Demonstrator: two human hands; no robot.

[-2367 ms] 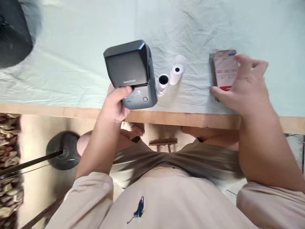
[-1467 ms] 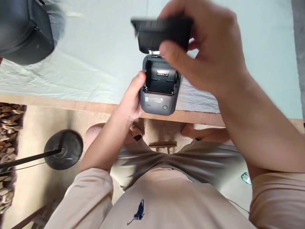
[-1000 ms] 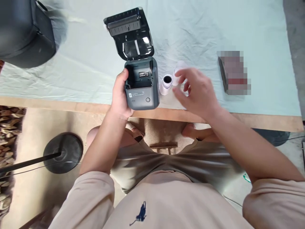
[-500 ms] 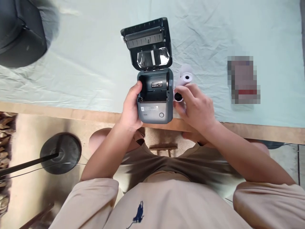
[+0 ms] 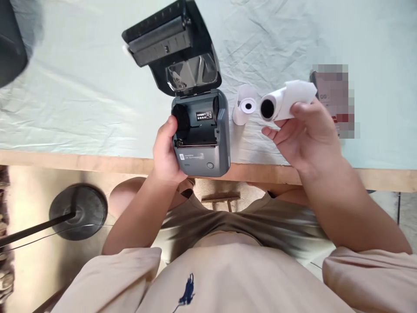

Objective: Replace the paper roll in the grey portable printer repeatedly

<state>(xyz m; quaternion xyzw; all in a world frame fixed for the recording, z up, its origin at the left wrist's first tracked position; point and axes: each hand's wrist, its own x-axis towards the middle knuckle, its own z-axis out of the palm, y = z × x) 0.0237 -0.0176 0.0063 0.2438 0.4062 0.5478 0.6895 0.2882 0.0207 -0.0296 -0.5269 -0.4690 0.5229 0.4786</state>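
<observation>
Head view: the left hand (image 5: 167, 158) has its fingers (image 5: 170, 127) around the printer (image 5: 200, 150), lid (image 5: 177, 50) raised, at the edge of the desk (image 5: 81, 163); the right hand (image 5: 311, 139) grips a paper roll (image 5: 286, 102) near an upright roll (image 5: 242, 116).

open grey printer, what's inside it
Inside the printer, a small black label with white print sits on the far wall. The front panel covers the nearest part of the bay.
</observation>
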